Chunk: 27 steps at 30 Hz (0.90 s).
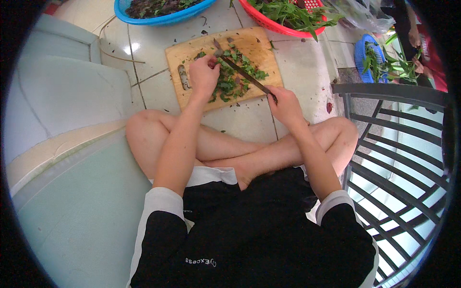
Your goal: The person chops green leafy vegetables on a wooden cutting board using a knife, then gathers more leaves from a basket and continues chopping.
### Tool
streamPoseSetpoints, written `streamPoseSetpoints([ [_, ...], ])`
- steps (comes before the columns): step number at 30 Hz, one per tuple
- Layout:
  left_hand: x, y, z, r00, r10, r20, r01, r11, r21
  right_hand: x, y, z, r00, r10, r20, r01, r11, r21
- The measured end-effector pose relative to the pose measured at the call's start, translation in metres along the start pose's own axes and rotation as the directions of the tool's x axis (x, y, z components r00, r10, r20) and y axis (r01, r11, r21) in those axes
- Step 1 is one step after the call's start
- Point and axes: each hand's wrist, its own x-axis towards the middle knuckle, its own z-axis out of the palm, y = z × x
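Note:
My right hand (285,106) is wrapped round the handle of a long dark knife (246,74). Its blade slants up and to the left across a wooden cutting board (261,43). Chopped green leaves (224,89) lie spread over the board on both sides of the blade, with some darker bits among them. My left hand (203,77) is over the board's left part, close to the blade's far end. Its fingers are curled together, and what they hold, if anything, is too small to make out.
Beyond the board stand a blue basket (165,20) of dark leaves and a red basket (273,25) of greens. A smaller blue basket (360,57) is at the far right, near another person's hand (420,67). Dark metal railings (394,125) flank my right side. Scraps dot the tiled floor (151,53).

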Motion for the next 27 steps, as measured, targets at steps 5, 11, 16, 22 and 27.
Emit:
streamPoseSetpoints([
  [5,0.0,0.005,-0.002,0.999,-0.041,0.033,0.039,0.998,0.042,0.006,-0.005,0.003,0.999,-0.039,-0.005,0.039,0.997,-0.066],
  [11,-0.001,0.001,0.004,1.0,0.01,0.014,-0.011,0.998,0.062,0.013,-0.031,0.004,0.942,0.22,0.254,-0.155,0.955,-0.253],
  [16,0.0,-0.005,0.001,0.999,0.046,-0.004,-0.044,0.986,0.164,0.014,-0.058,-0.011,0.903,0.202,0.379,-0.078,0.945,-0.318],
  [22,0.005,0.006,-0.007,0.999,-0.006,-0.044,0.007,1.0,0.021,0.022,-0.048,-0.017,0.912,0.188,0.364,-0.084,0.955,-0.283],
  [27,0.009,0.011,-0.014,0.988,0.154,-0.022,-0.154,0.988,0.031,0.025,-0.019,-0.042,0.956,0.082,0.28,-0.02,0.976,-0.217],
])
